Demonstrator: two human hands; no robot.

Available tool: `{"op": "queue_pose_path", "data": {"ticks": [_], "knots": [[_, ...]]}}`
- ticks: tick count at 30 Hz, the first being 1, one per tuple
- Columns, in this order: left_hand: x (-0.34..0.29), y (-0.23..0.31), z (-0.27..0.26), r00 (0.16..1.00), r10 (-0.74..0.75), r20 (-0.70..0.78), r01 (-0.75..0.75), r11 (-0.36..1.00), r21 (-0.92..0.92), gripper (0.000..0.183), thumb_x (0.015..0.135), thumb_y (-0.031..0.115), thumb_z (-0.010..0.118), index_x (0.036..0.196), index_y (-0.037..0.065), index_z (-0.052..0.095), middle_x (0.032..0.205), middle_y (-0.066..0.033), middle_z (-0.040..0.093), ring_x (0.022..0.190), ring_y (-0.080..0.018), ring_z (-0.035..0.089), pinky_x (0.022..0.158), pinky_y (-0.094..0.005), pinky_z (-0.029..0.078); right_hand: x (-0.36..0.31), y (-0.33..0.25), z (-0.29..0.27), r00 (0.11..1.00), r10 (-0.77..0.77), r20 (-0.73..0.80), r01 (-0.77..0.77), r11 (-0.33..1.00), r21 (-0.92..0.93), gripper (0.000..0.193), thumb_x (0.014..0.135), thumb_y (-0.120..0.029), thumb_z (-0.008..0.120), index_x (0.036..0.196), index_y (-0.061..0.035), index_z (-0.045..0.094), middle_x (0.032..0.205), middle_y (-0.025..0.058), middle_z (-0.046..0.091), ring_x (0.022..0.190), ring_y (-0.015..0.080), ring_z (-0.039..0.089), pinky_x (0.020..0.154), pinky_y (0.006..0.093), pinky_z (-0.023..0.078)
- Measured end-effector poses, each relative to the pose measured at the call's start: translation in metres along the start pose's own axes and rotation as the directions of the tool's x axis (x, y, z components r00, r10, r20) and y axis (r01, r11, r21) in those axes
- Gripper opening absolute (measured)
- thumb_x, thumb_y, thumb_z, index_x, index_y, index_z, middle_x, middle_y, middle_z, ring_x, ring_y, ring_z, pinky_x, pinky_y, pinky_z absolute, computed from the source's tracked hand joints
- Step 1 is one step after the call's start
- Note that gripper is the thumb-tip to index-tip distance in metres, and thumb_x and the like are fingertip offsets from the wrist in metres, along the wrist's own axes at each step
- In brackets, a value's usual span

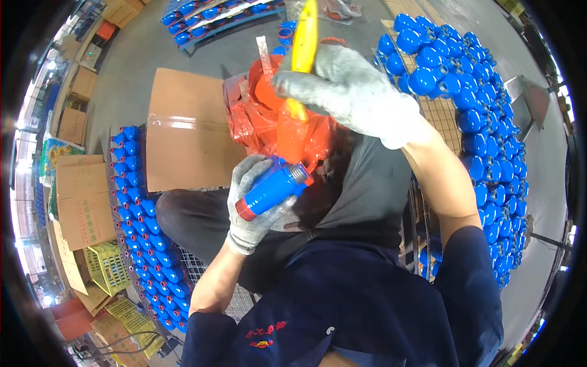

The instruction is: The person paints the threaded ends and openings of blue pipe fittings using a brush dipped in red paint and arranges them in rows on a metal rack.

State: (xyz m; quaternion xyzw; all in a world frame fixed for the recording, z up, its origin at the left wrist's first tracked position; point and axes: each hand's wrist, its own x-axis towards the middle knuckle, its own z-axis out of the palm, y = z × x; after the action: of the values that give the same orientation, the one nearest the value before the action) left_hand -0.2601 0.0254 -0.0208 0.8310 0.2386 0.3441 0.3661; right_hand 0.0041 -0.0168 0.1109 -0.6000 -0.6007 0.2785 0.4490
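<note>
My left hand (pixel 249 205), in a grey work glove, is wrapped round a blue metal pipe fitting (pixel 269 191) with a bare threaded opening and a red ribbed end. The fitting lies tilted over my lap. Above and to its right, my gloved right hand (pixel 342 85) grips a long yellow-handled tool (pixel 304 40). The tool stands nearly upright, its lower end pointing toward the fitting but apart from it. That lower end is blurred against the red plastic bag (pixel 244 116), so the tool's exact kind cannot be made out.
The red bag sits in an open cardboard box (pixel 189 131) before me. Blue fittings are stacked in rows at my left (pixel 153 244) and piled on a wire rack at my right (pixel 477 122). A blue pallet stack (pixel 226 24) stands ahead. Cartons (pixel 82 189) and yellow crates (pixel 107 267) line the left.
</note>
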Motion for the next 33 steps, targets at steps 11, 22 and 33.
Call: {"op": "queue_pose_path", "data": {"ticks": [11,22,33], "knots": [[-0.01,0.005,0.009,0.941,-0.339,0.002,0.328,0.906,-0.267,0.063,0.074,0.017,0.094,0.126,0.002,0.062,0.123,-0.0111,0.064,0.114,-0.0224,0.065,0.096,-0.0373,0.054,-0.016,-0.001,0.011,0.921,-0.377,0.096,0.389,0.894,-0.223,0.022,0.099,-0.025,0.065,0.107,-0.0049,0.067,0.085,0.017,0.065,0.083,0.0341,0.068,0.071,0.0452,0.052],[0.006,0.036,-0.003,0.731,-0.478,0.487,0.597,0.102,-0.796,0.075,0.099,0.054,0.061,0.148,0.002,0.039,0.128,-0.0179,0.064,0.102,-0.0325,0.073,0.071,-0.0469,0.067,-0.017,0.003,0.027,0.715,-0.689,0.116,0.658,0.608,-0.445,0.026,0.08,-0.021,0.08,0.1,-0.0097,0.067,0.082,0.0031,0.06,0.075,0.0246,0.061,0.068,0.0384,0.05],[0.001,0.036,-0.015,0.707,0.054,0.705,0.447,-0.807,-0.386,0.073,0.098,0.063,0.05,0.145,0.008,0.048,0.137,-0.02,0.055,0.095,-0.0452,0.067,0.058,-0.0476,0.064,-0.001,0.055,-0.017,0.772,-0.612,0.173,0.608,0.79,0.082,0.022,0.08,-0.008,0.083,0.101,-0.0085,0.075,0.09,0.0061,0.067,0.085,0.0264,0.064,0.076,0.038,0.051]]}}
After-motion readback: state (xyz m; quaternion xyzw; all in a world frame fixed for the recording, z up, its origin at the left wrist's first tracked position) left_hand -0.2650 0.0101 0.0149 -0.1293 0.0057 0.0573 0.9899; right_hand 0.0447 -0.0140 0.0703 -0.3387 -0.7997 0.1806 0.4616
